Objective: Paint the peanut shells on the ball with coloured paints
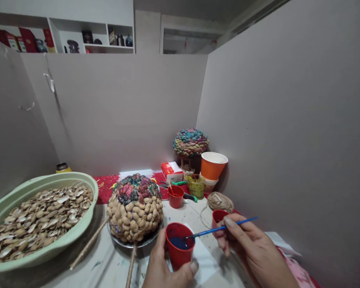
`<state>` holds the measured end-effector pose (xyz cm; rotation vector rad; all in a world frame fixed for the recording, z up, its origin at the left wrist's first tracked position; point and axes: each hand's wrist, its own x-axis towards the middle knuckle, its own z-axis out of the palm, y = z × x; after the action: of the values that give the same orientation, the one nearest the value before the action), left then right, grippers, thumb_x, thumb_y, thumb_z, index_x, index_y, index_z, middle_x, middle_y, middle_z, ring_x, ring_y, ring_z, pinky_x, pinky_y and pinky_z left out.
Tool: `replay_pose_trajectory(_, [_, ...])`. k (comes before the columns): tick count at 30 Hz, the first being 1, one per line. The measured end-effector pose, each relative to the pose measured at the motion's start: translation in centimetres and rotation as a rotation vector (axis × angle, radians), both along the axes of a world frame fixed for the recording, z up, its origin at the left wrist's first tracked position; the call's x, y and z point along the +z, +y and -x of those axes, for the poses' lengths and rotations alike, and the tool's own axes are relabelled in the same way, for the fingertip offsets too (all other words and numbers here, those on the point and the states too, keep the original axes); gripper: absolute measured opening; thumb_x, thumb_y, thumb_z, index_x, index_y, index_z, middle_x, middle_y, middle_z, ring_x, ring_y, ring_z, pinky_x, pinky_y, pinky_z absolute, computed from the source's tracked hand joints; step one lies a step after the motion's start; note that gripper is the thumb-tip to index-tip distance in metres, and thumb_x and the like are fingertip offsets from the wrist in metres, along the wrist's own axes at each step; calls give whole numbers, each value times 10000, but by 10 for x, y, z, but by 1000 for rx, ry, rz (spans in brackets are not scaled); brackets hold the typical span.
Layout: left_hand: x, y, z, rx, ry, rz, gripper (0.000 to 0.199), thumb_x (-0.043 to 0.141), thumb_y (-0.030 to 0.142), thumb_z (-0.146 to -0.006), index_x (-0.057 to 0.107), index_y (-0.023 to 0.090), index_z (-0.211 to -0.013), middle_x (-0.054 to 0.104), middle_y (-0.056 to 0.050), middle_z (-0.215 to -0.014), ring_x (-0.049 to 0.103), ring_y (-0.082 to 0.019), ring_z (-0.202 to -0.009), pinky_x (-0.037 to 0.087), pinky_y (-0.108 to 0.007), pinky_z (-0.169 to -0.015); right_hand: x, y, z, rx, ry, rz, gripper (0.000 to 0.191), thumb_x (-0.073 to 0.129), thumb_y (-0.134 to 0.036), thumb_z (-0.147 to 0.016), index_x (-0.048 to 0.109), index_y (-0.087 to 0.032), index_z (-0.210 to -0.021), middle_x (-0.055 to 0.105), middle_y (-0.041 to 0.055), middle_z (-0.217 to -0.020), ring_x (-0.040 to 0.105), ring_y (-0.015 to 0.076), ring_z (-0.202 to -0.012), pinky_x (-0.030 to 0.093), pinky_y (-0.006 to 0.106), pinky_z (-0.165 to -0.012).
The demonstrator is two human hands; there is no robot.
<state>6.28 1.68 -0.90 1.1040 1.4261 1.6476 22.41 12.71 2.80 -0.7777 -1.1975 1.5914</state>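
Note:
My left hand (165, 268) is wrapped round a red cup (180, 260) with dark blue paint (177, 242) inside. Pinched in my right hand (252, 248) is a blue paintbrush (211, 231), its tip dipping into that paint. Left of the cup, a dome covered in peanut shells (135, 212) rests on a metal dish, with wooden sticks (132, 266) jutting out below. The dome's top is painted dark green, pink and purple; its lower shells are bare. Another red cup (217, 216) stands behind my right hand, partly hidden by the fingers.
A green basket (91, 188) of peanut shells fills the left side. Behind the cups are a third red cup (176, 198), twine (220, 202), a green-stained cup (195, 186), an orange paper cup (213, 168) and a painted shell dome (191, 143). Grey partitions (123, 112) enclose the table.

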Motion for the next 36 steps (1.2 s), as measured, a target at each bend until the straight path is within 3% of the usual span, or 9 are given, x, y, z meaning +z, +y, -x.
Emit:
replay_pose_trajectory(6, [-10,3,2,40,-16,-21,666,712,246,-617,546,118,-1248,674,-158,-1247,623,-299,-1118,468,-342,-988,28,-12,8,48,-17,51,431,880,-538,-602,711,-151,-690,663,53,-590,550,109,-495,450,181,-428])
replay_pose_trajectory(13, [-21,9,4,25,-24,-97,664,716,274,-625,520,132,-1244,704,-150,-1159,653,-285,-1040,512,-335,-927,54,-20,28,151,52,-47,333,868,-454,-674,761,-156,-778,644,27,-575,527,85,-458,456,182,-433])
replay_pose_trajectory(23, [-24,12,2,72,-25,-63,650,675,275,-597,558,117,-1217,712,-154,-1177,666,-279,-1041,505,-318,-929,45,3,65,170,127,-73,334,895,-407,-647,730,-142,-765,695,34,-606,568,84,-458,456,162,-430])
replay_pose_trajectory(27, [-19,10,2,131,-5,-9,674,690,270,-584,576,114,-1230,692,-163,-1243,626,-312,-1148,460,-350,-1014,47,0,72,190,137,-111,296,865,-396,-697,723,-149,-775,705,30,-629,572,86,-482,472,174,-458])
replay_pose_trajectory(36, [-22,11,1,107,0,14,688,689,299,-612,549,104,-1256,672,-182,-1271,633,-306,-1123,467,-350,-997,41,4,73,192,150,-136,314,849,-424,-711,708,-152,-780,708,25,-643,574,88,-475,482,186,-459])
